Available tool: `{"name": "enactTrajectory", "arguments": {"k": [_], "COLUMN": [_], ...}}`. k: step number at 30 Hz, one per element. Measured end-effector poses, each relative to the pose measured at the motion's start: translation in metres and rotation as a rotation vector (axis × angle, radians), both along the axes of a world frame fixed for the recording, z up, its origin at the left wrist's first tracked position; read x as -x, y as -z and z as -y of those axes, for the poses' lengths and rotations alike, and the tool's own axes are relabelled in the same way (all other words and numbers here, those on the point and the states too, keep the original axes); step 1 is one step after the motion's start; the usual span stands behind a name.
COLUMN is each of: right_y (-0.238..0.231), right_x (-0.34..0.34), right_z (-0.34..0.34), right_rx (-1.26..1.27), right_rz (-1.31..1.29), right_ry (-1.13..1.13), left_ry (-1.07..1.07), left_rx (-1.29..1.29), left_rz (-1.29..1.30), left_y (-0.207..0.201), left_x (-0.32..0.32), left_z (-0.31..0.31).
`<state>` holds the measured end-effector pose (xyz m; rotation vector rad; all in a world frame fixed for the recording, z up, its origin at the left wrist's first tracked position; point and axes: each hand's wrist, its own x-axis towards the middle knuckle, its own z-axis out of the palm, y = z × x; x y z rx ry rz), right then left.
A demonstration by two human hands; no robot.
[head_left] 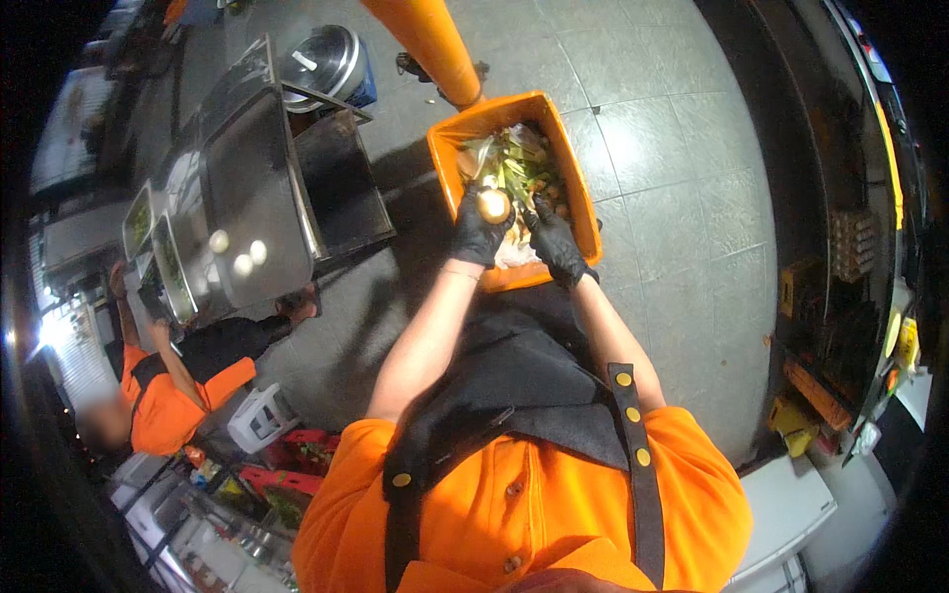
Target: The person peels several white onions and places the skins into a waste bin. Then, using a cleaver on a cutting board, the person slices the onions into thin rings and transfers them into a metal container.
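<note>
Both my hands wear black gloves and are held over an orange bin (pixel 581 183). A pale, round onion (pixel 493 206) sits in my left hand (pixel 480 235), with the fingers wrapped round it. Close by on its right, my right hand (pixel 557 243) is closed, its fingertips pointing into the bin. Whatever it may hold is too small and dark to make out. Inside the bin lie green and pale vegetable scraps (pixel 522 170) and what looks like clear plastic.
Three white, round peeled onions (pixel 243 265) rest on a steel table (pixel 247 173) at left. Beside its trays (pixel 172 269) a co-worker (pixel 173 405) in orange works. An orange post (pixel 425 44) rises behind the bin. A lidded pot (pixel 321 61) stands far left; egg cartons (pixel 852 245) sit right.
</note>
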<state>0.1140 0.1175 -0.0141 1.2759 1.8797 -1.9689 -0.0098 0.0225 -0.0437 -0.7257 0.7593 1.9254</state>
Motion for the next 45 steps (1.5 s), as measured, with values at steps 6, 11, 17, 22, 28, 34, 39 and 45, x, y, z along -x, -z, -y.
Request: {"name": "enactTrajectory", "arguments": {"k": [6, 11, 17, 22, 28, 34, 39, 45], "right_y": [-0.008, -0.019, -0.011, -0.007, -0.005, -0.021, -0.022, -0.028], "right_x": [-0.016, -0.01, 0.007, -0.01, -0.039, -0.039, -0.022, -0.027], "right_z": [-0.014, -0.011, 0.011, 0.015, 0.014, 0.054, 0.06, 0.032], "right_rx": [-0.334, -0.263, -0.124, 0.106, 0.198, -0.203, -0.287, 0.217], "right_rz": [-0.206, -0.089, -0.275, -0.157, -0.044, -0.205, -0.237, -0.244], "right_ry": [-0.227, -0.206, 0.188, 0.537, 0.26, 0.028, 0.17, 0.356], "left_ry": [0.03, 0.097, 0.103, 0.339, 0.279, 0.089, 0.151, 0.174], "left_rx": [-0.037, 0.057, 0.137, -0.056, -0.044, -0.094, -0.083, -0.126], "left_rz": [-0.033, -0.118, -0.24, -0.058, -0.034, -0.099, -0.209, -0.078], "left_y": [0.01, 0.009, 0.005, -0.007, -0.008, -0.003, 0.007, -0.023], "left_x": [-0.016, -0.027, -0.038, -0.025, -0.014, -0.022, -0.031, -0.036], "left_z": [-0.033, -0.036, -0.024, -0.001, 0.017, 0.011, 0.008, -0.004]}}
